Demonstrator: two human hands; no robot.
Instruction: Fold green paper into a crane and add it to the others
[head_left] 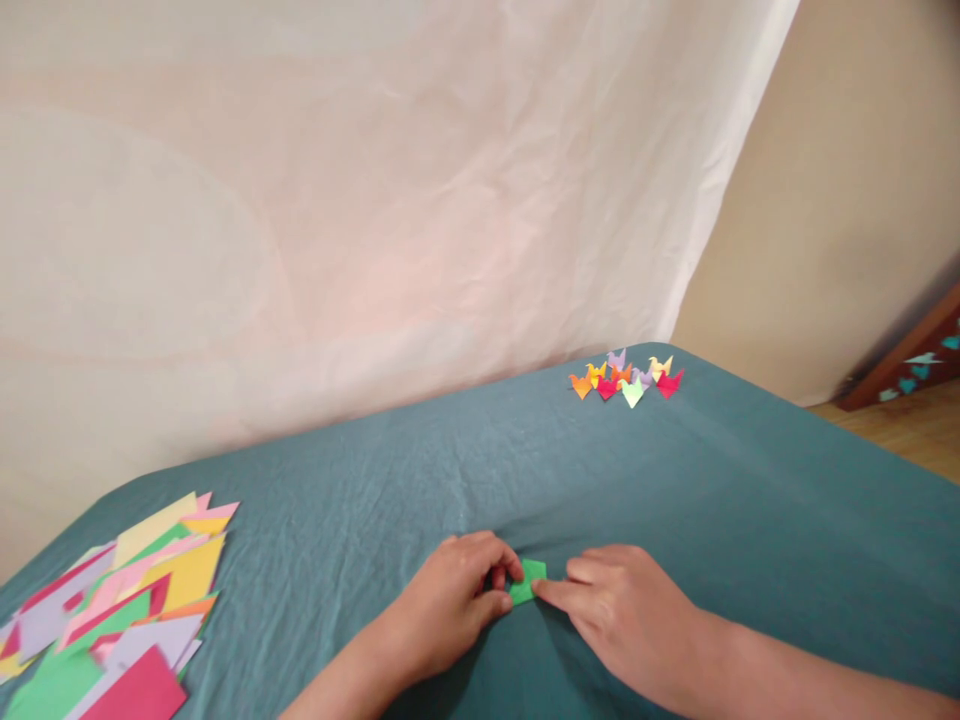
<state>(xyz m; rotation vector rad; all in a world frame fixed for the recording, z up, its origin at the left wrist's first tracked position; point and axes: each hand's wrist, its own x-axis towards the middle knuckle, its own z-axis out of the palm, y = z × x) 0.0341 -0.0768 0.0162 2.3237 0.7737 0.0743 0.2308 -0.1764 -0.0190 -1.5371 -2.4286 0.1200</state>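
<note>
A small folded piece of green paper (532, 574) lies on the cloth-covered table between my two hands. My left hand (466, 590) holds its left edge, with thumb and fingers closed on it. From the other side, the outstretched index finger of my right hand (626, 615) presses on the paper's right part. The other fingers of that hand are curled in. Part of the paper is hidden under the left fingertips.
Loose coloured paper sheets (180, 580) are spread in a heap at the left. Several small folded paper birds (632, 392) stand at the far right of the green tablecloth (360, 500). A pale curtain (420, 200) hangs behind the table.
</note>
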